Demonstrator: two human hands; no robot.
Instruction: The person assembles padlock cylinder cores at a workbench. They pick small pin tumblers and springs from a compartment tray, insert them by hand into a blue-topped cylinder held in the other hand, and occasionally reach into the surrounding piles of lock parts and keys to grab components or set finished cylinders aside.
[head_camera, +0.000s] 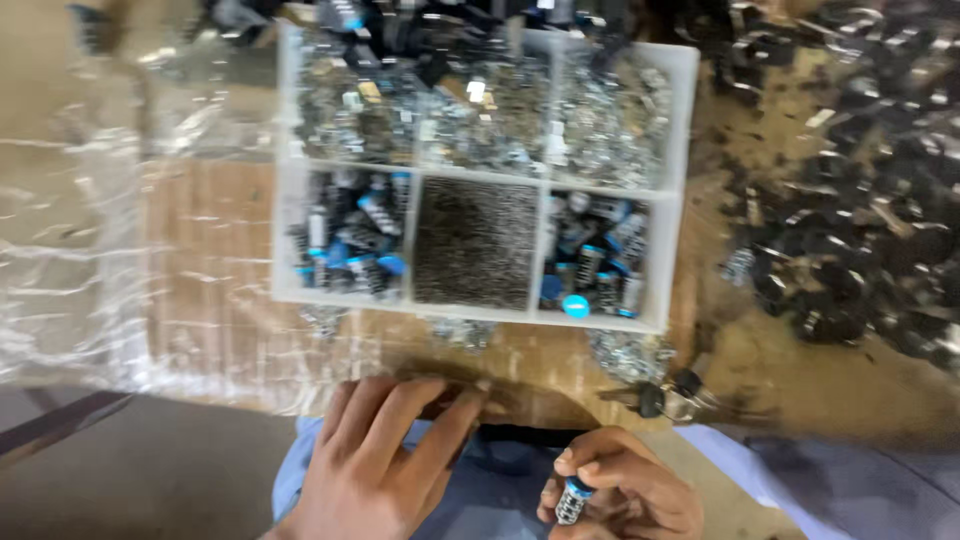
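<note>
We see clear plastic sheet (70, 250) over the bench's left. Our left hand (375, 465) lies flat at the bench edge (520, 395), fingers together, holding nothing. Behind it sits the white tray (672, 190) of small parts. Our right hand (620, 495), low by our lap, pinches a blue-capped cylinder (572, 500) between its fingertips. Black parts (860, 200) pile at right.

Whole frame is smeared by motion blur, nothing's rendered sharp. Glare is thrown off the plastic sheet (70, 250) at left; light's kinda dim, warm.
</note>
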